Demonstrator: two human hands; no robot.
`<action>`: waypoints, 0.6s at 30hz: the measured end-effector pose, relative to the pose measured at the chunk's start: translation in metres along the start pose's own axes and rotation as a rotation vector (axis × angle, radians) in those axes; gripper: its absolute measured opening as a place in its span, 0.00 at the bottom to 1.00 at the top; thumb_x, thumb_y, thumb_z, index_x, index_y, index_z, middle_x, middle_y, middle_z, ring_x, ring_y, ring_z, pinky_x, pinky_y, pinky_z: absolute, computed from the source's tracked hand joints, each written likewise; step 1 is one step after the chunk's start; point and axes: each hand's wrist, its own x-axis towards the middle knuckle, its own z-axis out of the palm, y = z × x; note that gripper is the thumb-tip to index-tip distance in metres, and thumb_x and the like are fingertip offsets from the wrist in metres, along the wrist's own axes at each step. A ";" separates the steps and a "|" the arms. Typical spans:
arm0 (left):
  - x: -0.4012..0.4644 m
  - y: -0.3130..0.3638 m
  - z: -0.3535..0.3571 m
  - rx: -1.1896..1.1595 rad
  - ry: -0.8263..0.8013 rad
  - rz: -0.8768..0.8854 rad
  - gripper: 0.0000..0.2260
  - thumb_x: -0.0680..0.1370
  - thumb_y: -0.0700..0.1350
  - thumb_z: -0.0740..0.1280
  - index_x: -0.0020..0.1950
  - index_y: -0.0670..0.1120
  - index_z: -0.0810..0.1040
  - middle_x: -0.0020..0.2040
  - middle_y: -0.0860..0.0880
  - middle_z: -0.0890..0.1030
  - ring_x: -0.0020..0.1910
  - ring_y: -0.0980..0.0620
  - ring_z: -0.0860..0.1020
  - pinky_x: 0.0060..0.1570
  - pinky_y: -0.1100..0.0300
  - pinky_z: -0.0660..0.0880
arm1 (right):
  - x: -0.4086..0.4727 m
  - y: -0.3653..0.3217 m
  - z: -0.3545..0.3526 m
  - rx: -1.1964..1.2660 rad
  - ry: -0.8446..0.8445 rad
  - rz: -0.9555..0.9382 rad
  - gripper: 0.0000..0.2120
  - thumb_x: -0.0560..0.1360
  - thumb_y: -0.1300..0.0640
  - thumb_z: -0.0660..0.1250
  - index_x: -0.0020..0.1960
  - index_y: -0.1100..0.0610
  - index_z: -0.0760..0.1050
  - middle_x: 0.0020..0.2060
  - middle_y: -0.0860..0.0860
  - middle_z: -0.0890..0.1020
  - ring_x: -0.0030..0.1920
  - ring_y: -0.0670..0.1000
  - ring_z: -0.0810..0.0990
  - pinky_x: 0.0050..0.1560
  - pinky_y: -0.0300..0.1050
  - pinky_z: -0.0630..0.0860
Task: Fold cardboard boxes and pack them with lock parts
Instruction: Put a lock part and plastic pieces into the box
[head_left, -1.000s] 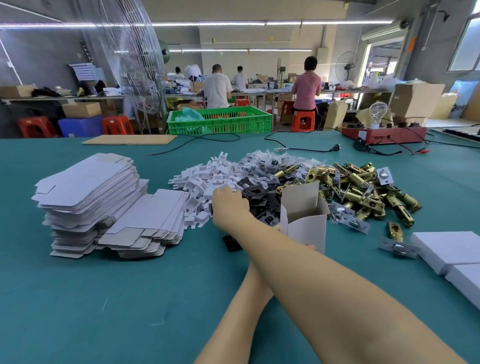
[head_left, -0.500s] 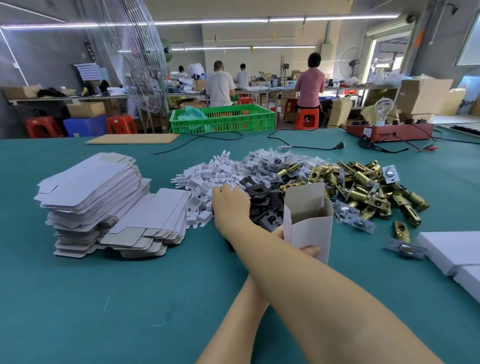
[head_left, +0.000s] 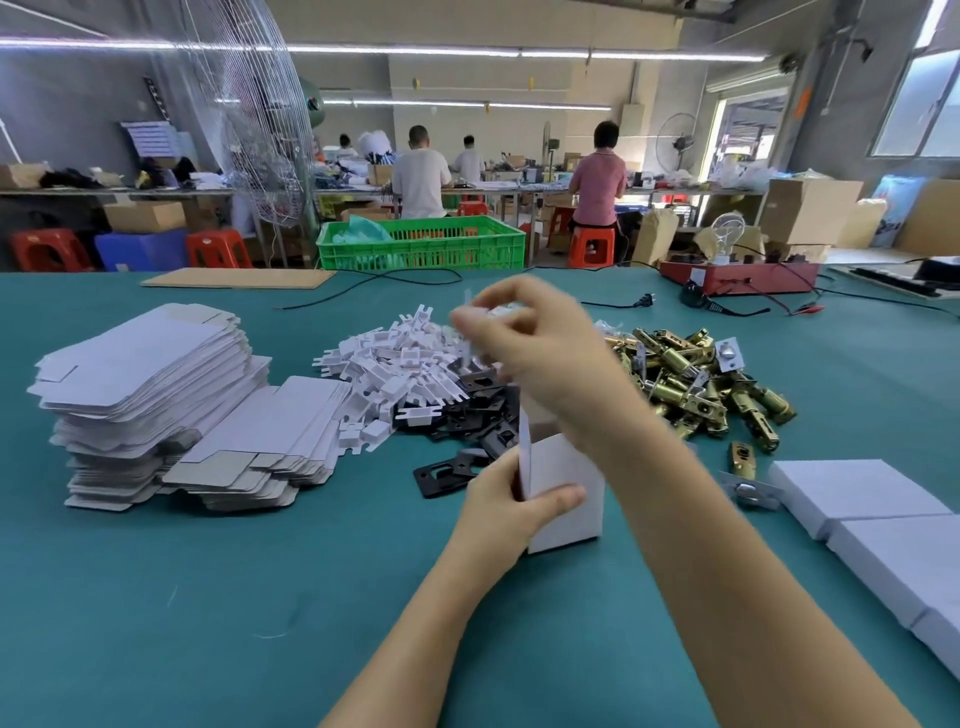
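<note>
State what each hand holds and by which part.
Left hand grips the upright box at its near side, by the open top. Right hand pinches a blurred white part; where exactly cannot be told.

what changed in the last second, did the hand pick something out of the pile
Yes. The right hand rose off the pile of white plastic pieces with a grip on a blurred white piece, now above the open box. The left hand kept hold of the box; the stack of flat boxes and the brass parts stayed put.

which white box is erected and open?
The upright box held by the left hand; the flat blanks are unfolded, the boxes at right closed.
</note>
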 end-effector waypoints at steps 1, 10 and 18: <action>0.000 0.000 0.002 -0.001 0.001 0.002 0.17 0.68 0.48 0.76 0.55 0.55 0.80 0.50 0.55 0.85 0.51 0.55 0.83 0.51 0.58 0.80 | -0.005 -0.005 -0.017 0.079 0.031 0.019 0.10 0.73 0.49 0.71 0.48 0.53 0.74 0.31 0.45 0.82 0.34 0.45 0.79 0.38 0.39 0.78; -0.001 -0.001 0.003 0.006 0.009 0.010 0.17 0.71 0.42 0.77 0.58 0.52 0.80 0.51 0.53 0.85 0.51 0.53 0.83 0.48 0.60 0.80 | -0.020 0.010 -0.102 0.274 0.243 0.183 0.07 0.72 0.57 0.71 0.50 0.54 0.77 0.32 0.50 0.80 0.31 0.48 0.79 0.33 0.38 0.78; 0.001 -0.003 0.003 -0.014 -0.006 0.037 0.17 0.73 0.37 0.75 0.59 0.49 0.80 0.51 0.52 0.85 0.51 0.53 0.83 0.46 0.64 0.79 | -0.020 0.027 -0.113 -0.128 0.158 0.182 0.02 0.75 0.59 0.70 0.46 0.54 0.81 0.38 0.51 0.82 0.33 0.42 0.79 0.31 0.33 0.74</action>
